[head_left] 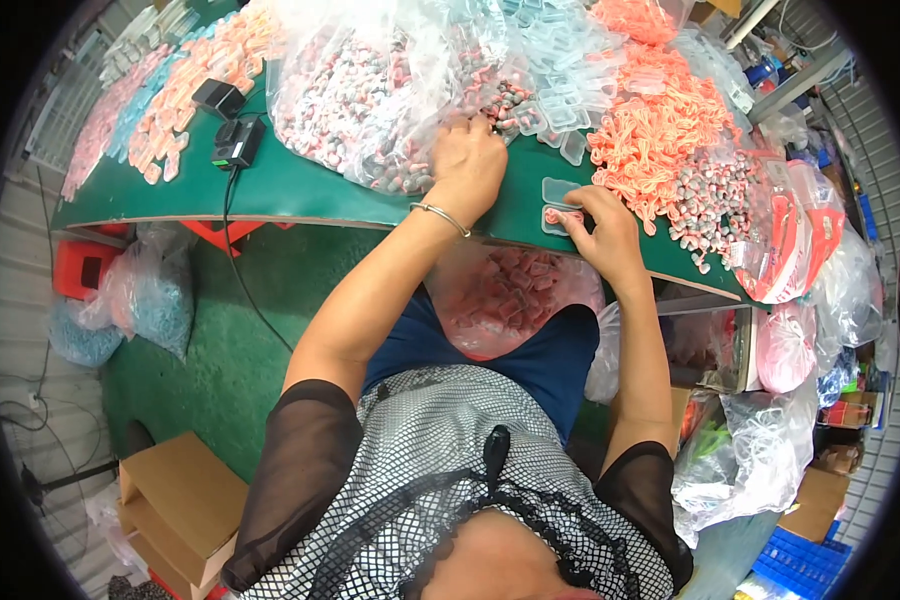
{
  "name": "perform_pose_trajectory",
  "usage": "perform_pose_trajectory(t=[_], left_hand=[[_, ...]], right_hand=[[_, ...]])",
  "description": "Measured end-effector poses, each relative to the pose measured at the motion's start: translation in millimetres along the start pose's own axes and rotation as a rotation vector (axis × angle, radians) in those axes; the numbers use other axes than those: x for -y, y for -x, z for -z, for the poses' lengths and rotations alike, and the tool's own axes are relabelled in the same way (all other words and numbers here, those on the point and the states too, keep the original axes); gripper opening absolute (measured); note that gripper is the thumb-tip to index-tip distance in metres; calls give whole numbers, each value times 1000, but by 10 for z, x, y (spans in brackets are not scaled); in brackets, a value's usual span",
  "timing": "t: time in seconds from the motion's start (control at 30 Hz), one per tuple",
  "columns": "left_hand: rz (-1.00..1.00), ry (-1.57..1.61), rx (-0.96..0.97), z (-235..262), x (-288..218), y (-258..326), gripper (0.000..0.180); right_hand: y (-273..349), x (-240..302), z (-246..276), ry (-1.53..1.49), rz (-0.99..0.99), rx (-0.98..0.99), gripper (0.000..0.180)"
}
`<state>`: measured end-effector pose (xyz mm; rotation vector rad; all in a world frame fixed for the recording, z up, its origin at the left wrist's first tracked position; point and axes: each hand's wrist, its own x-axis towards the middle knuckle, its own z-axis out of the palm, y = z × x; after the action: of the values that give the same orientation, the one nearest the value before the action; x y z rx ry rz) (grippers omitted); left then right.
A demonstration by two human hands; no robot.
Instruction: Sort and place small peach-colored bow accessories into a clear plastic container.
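My left hand (467, 165) reaches to the mouth of a clear plastic bag (300, 75) filled with small grey, white and pink pieces that look like earplugs (503, 103). Its fingers are bent together among the loose pieces; what they pinch is hidden. At the table's front edge, my right hand (610, 238) grips a small clear hinged case (557, 192) whose lid lies open on the far side. A coiled orange-pink cord (567, 220) sits in the case's near half, with my thumb against it.
Orange cords (655, 125) are heaped at the right, beside more loose plugs (710, 195). Clear cases (570, 60) are piled behind. Pink, blue and peach pieces (185, 90) spread over the left. A black device (238, 142) trails a cable. A cardboard box (185, 495) stands on the floor.
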<state>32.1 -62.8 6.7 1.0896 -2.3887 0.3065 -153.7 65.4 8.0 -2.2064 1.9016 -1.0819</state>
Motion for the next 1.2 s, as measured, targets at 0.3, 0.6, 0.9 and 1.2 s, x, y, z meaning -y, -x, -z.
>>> perform_pose_trajectory(t=[0.3,0.6,0.9,1.2], left_hand=[[-187,214,-97,-70,72,107,10],[-126,503,-44,-154,-53,278,9],[97,624,2,-170,-161,285,9],[113,618,21,-106,-222,301,12]], right_hand=[[315,-185,274,45,-30,-238,13],[650,-661,645,567,-341,-359,12],[700,-843,601,758,-478,-298,13],[729,-908,463,822,-441,-354,13]])
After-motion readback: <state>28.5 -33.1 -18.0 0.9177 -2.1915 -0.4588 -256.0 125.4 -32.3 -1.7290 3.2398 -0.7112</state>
